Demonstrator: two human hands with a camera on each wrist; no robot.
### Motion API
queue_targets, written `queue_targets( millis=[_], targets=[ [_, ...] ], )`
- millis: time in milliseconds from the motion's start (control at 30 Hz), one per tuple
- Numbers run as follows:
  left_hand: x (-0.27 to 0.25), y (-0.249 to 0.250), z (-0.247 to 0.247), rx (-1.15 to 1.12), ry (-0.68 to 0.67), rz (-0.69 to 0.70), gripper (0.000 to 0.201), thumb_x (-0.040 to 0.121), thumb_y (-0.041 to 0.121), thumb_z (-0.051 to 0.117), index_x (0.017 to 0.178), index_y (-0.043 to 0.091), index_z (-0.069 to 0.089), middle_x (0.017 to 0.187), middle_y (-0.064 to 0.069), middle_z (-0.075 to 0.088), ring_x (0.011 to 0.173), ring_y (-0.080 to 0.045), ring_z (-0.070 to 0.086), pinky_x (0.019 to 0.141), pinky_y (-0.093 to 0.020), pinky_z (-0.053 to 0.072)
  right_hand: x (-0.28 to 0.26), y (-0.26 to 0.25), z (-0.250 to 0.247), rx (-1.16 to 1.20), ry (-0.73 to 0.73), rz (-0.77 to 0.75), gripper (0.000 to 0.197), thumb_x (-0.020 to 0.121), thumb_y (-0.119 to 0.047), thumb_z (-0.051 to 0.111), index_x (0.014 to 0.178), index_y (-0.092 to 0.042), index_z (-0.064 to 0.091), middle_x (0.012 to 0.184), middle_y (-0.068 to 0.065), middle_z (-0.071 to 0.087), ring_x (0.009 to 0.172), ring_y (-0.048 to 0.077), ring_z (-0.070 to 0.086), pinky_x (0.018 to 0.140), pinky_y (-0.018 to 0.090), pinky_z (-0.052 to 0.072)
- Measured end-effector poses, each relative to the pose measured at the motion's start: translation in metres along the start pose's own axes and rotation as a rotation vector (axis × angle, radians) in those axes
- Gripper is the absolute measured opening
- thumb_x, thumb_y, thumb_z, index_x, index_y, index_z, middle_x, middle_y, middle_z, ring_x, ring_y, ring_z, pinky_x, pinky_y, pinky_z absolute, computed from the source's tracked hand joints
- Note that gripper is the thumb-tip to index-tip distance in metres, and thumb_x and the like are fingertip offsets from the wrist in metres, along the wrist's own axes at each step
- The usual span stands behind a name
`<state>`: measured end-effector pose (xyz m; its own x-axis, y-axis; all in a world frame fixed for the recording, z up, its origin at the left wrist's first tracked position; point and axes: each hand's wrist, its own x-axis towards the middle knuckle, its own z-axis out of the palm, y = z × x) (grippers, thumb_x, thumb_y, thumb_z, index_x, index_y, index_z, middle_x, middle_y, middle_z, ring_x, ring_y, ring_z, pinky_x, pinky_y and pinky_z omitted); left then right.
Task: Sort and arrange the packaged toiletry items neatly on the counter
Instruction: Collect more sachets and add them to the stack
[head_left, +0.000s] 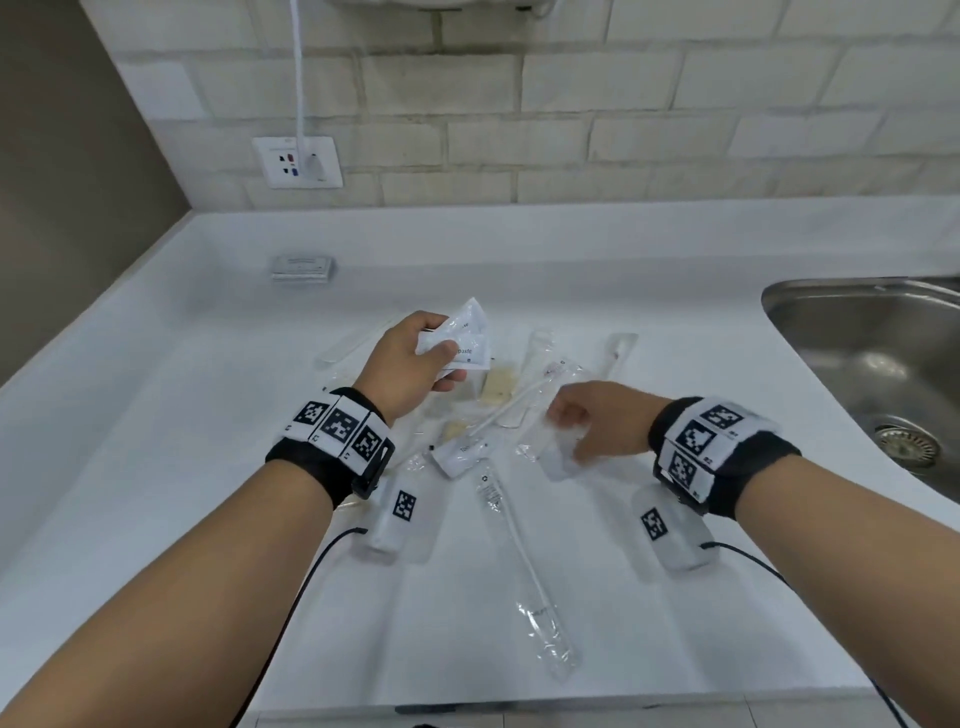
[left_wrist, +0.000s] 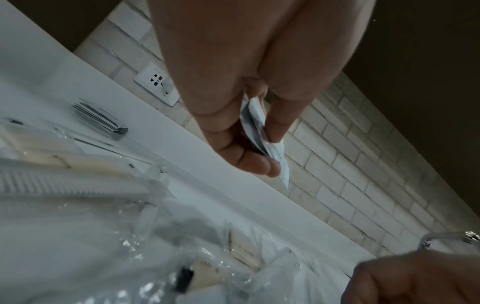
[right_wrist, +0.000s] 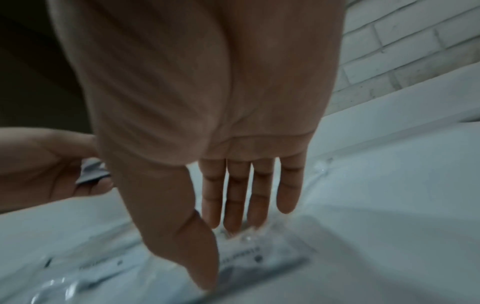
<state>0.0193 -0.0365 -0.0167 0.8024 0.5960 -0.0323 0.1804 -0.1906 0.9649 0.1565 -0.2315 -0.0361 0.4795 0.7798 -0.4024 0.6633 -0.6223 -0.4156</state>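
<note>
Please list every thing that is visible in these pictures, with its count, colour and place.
toothpaste sachets: at least two, white, in the left hand's grip
stacked sachets: one pile, white, far left of counter
clear-wrapped items: several, transparent, mid-counter pile
counter: one, white
sink: one, steel, right
wall socket: one, white, tiled wall
left hand: holds sachets
right hand: fingers straight, reaching onto a clear packet

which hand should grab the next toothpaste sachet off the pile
Right. The right hand is free, its straight fingers already reaching down onto a clear packet in the pile. The left hand is lifted and already pinching white sachets.
</note>
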Motion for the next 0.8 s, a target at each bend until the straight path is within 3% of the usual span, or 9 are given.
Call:
queue_targets(
  millis=[100,200,333,400,500,633,700,800],
  targets=[
    [-0.002,0.004,0.004,-0.008,0.038,0.007,0.02,0.095,0.009,0.055,0.115,0.01,0.057,0.105,-0.012,0.067,0.066,-0.013,0.071,0.07,-0.029,0.06,0.0,0.008,0.008,-0.098,-0.011,-0.068,0.048,0.075,-0.005,0.066,0.12,-0.018,0.056,0.11,-0.004,0.051,0.097,0.012,0.049,0.083,0.021,0.042],
    [-0.007,0.008,0.006,-0.007,0.06,0.007,0.02,0.095,0.009,0.055,0.116,0.01,0.056,0.106,-0.012,0.066,0.063,-0.011,0.07,0.071,-0.03,0.059,0.003,0.003,0.008,-0.096,-0.033,-0.073,0.037,0.078,-0.003,0.063,0.111,-0.017,0.056,0.097,-0.004,0.052,0.088,0.016,0.05,0.077,0.026,0.045],
    [-0.015,0.01,0.007,0.0,0.066,0.004,0.025,0.095,0.009,0.055,0.12,0.007,0.055,0.109,-0.014,0.066,0.066,-0.014,0.07,0.073,-0.031,0.059,0.01,-0.009,0.003,-0.243,-0.132,-0.087,0.031,0.079,-0.008,0.067,0.109,0.003,0.063,0.089,0.004,0.052,0.08,0.018,0.047,0.063,0.025,0.038],
    [-0.018,0.008,0.005,0.009,0.072,0.0,0.024,0.095,0.009,0.055,0.119,0.007,0.056,0.109,-0.014,0.066,0.064,-0.011,0.07,0.07,-0.028,0.059,0.015,-0.015,0.003,-0.233,-0.107,-0.119,0.023,0.08,-0.008,0.066,0.102,-0.001,0.062,0.089,0.002,0.053,0.081,0.018,0.047,0.059,0.022,0.036],
    [-0.022,0.004,-0.001,0.021,0.078,-0.008,0.023,0.095,0.009,0.055,0.118,0.006,0.056,0.11,-0.013,0.066,0.062,-0.009,0.07,0.064,-0.024,0.058,0.022,-0.026,0.001,-0.122,-0.028,-0.205,0.022,0.08,-0.007,0.066,0.092,-0.016,0.05,0.086,-0.004,0.051,0.083,0.019,0.047,0.067,0.025,0.04],
    [-0.028,-0.002,-0.013,0.005,0.111,-0.043,0.024,0.095,0.008,0.055,0.119,0.005,0.055,0.11,-0.015,0.065,0.059,-0.008,0.07,0.062,-0.022,0.058,0.034,-0.046,0.0,-0.054,-0.029,-0.315,0.025,0.077,-0.005,0.07,0.092,-0.018,0.054,0.088,-0.003,0.053,0.081,0.016,0.049,0.074,0.025,0.042],
    [-0.03,-0.005,-0.019,0.006,0.117,-0.051,0.024,0.096,0.007,0.054,0.119,0.004,0.055,0.106,-0.014,0.066,0.058,-0.007,0.069,0.062,-0.022,0.058,0.039,-0.055,0.003,-0.083,-0.035,-0.337,0.028,0.077,-0.006,0.071,0.102,-0.016,0.061,0.092,-0.003,0.055,0.084,0.015,0.051,0.074,0.024,0.044],
    [-0.027,-0.008,-0.027,-0.009,0.115,-0.06,0.022,0.095,0.007,0.055,0.117,0.006,0.056,0.105,-0.014,0.066,0.058,-0.008,0.069,0.061,-0.021,0.058,0.049,-0.064,0.011,-0.126,-0.055,-0.354,0.046,0.079,-0.005,0.068,0.122,-0.017,0.06,0.099,0.0,0.057,0.092,0.017,0.054,0.086,0.029,0.047]
  ],
)
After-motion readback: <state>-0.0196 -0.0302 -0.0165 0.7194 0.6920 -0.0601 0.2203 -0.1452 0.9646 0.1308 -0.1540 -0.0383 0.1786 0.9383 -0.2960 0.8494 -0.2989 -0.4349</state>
